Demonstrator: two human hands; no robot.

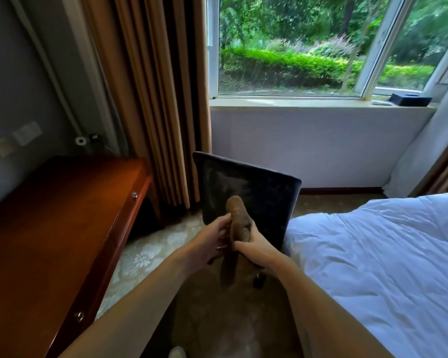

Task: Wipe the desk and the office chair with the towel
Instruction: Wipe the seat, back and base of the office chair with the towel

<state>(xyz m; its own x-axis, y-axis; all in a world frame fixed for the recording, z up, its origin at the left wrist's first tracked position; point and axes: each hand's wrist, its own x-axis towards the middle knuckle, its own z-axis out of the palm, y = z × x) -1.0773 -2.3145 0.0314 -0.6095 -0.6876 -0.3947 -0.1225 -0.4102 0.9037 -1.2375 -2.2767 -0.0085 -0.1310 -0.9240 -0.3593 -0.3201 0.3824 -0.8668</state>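
Brown towel (239, 218) is bunched up right in front of the office chair (259, 192) back. My right hand (254, 245) has its fingers curled round it, and my left hand (212, 237) pinches its side. Table (49, 215) is on my left, bed (373, 254) on my right.

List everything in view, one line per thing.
desk: one, reddish-brown wood, left
office chair: one, dark grey, centre, right of the desk
towel: one, brown, held in front of the office chair
bed: one, white duvet, right
curtain: one, tan, left of the window
window: one, white frame, open, top
windowsill: one, pale, under the window
box: one, black, on the windowsill, right
left hand: one, holds the towel
right hand: one, grips the towel
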